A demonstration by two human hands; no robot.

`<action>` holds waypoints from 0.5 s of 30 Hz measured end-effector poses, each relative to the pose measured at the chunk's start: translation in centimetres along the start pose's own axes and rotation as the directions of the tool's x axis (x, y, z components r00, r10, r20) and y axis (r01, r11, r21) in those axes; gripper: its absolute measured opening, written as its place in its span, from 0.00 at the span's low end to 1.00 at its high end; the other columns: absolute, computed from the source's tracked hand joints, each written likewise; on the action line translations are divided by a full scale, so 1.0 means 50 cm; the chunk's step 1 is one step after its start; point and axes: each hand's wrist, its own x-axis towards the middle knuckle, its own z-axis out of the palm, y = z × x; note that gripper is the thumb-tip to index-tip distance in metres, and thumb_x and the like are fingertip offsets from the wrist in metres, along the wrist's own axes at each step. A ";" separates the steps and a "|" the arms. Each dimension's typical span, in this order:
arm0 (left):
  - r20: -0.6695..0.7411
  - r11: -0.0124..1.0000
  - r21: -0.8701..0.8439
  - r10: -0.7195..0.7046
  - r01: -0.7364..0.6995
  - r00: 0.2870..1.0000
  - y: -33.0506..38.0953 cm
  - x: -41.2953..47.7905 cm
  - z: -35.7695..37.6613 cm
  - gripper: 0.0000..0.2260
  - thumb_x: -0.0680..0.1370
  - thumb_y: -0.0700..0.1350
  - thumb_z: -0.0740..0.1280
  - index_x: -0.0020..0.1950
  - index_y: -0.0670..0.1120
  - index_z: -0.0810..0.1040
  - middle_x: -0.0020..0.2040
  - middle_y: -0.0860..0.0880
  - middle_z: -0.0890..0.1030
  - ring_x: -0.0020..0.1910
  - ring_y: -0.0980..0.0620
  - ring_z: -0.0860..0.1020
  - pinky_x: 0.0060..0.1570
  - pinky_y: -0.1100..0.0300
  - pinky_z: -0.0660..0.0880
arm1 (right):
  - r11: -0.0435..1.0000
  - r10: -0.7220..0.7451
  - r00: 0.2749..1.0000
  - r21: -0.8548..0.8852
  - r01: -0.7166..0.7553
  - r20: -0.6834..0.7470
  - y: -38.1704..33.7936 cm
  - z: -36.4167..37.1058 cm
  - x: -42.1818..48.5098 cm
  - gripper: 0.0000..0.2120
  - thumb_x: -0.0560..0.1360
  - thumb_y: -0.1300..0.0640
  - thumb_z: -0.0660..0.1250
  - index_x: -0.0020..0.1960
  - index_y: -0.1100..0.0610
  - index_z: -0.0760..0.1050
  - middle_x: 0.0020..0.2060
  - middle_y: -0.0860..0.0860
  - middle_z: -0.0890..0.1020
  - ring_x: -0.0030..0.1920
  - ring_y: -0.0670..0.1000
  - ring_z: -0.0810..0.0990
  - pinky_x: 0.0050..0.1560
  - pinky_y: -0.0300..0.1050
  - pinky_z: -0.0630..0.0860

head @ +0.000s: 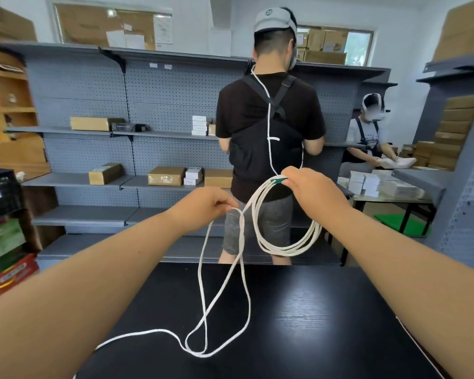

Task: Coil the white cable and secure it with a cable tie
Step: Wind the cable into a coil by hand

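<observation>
Hanging in the air above the black table point(312, 310), a bundle of several loops of the white cable point(288, 248) is held up by the right hand point(311, 191). The top of the bundle is gripped between the closed fingers of that hand, and a small green piece point(278, 181) is seen at the grip, just beside the fingertips; whether it is a cable tie cannot be told. The loops are gathered closely together and hang below the hand as a rough oval.

A single run of the cable is pinched between the thumb and the curled fingers of the left hand point(208, 202), which is held lower than the right hand and apart from it. From this pinch, loose strands drop to the table, where they cross one another and lie in long open loops on the dark surface. One strand trails off toward the near left edge of the table.

Beyond the table, grey shelves point(93, 179) with cardboard boxes point(166, 175) are seen, and a person in a black shirt point(271, 119) stands with the back turned.
</observation>
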 end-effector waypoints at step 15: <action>0.136 0.717 0.676 -0.346 0.168 0.928 -0.128 -0.082 -0.050 0.24 0.76 0.30 0.58 0.68 0.50 0.70 0.61 0.45 0.74 0.61 0.46 0.74 0.59 0.56 0.71 | 0.989 0.133 0.961 0.100 -0.112 -0.242 0.028 -0.086 0.027 0.12 0.81 0.55 0.52 0.56 0.61 0.69 0.40 0.63 0.75 0.43 0.65 0.74 0.40 0.52 0.67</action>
